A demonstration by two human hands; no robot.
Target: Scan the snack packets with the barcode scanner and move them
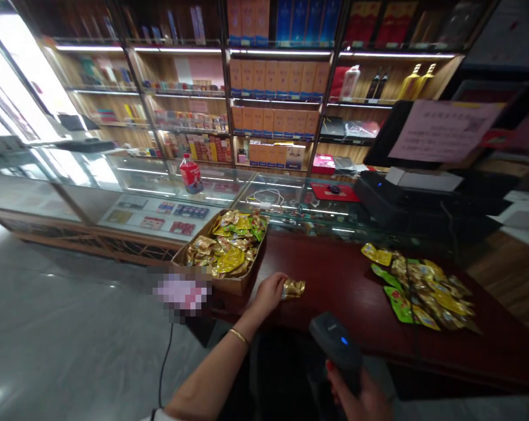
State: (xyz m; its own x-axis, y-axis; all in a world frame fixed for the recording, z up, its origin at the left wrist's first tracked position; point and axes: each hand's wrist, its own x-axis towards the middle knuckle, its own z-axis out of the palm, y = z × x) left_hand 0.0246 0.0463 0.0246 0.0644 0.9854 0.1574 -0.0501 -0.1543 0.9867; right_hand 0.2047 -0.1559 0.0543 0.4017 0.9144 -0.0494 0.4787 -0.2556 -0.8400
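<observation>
My left hand [268, 293] is closed on a small gold snack packet [294, 289], just above the dark red counter [330, 275]. In my right hand [356, 392] is a black barcode scanner [335, 342] with a blue light on it, held near the counter's front edge. An open cardboard box [236, 285] full of gold, yellow and green packets stands to the left of my left hand. On the right of the counter lies a loose pile of similar packets [435, 289], with a dark cable running across it.
A glass display case [154, 190] stretches away to the left, with a red-labelled bottle [191, 174] on top. Behind the counter at right stand a monitor [390, 131] with a paper sheet and a mouse [333, 189] on a red mat. Lit shelves [273, 99] hold boxes and bottles.
</observation>
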